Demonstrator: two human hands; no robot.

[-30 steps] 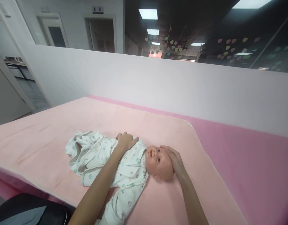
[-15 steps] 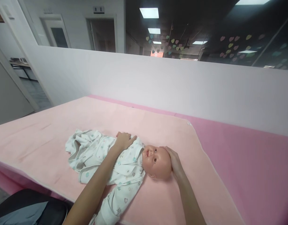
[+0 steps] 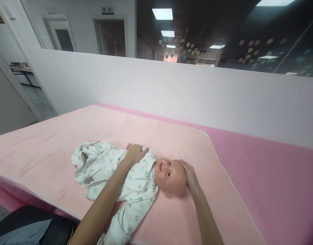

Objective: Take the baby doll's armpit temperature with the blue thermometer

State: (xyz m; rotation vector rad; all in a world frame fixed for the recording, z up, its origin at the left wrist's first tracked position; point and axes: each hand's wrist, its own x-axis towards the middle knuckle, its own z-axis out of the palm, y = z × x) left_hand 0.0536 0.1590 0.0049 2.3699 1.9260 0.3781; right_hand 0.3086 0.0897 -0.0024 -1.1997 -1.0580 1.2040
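Observation:
A baby doll (image 3: 171,177) lies on its back on the peach-coloured sheet (image 3: 77,124), its bald head to the right. It has on a white garment (image 3: 143,194) printed with small coloured figures. My left hand (image 3: 135,153) is curled over the far side of the doll's chest and arm, thumb pointing right; part of a small doll hand peeks out beside it. Against the crown of the head rests my right hand (image 3: 189,173), its fingers extended along the far side and its thumb hidden. The near sleeve stretches toward me, and the lower cloth is bunched at left.
Pink cloth (image 3: 271,170) covers the surface beyond the sheet's right edge. A white half-wall (image 3: 171,90) with glass above runs along the back. At the lower left a black chair (image 3: 34,217) with grey cloth stands close to the edge. A doorway (image 3: 35,92) opens on the left.

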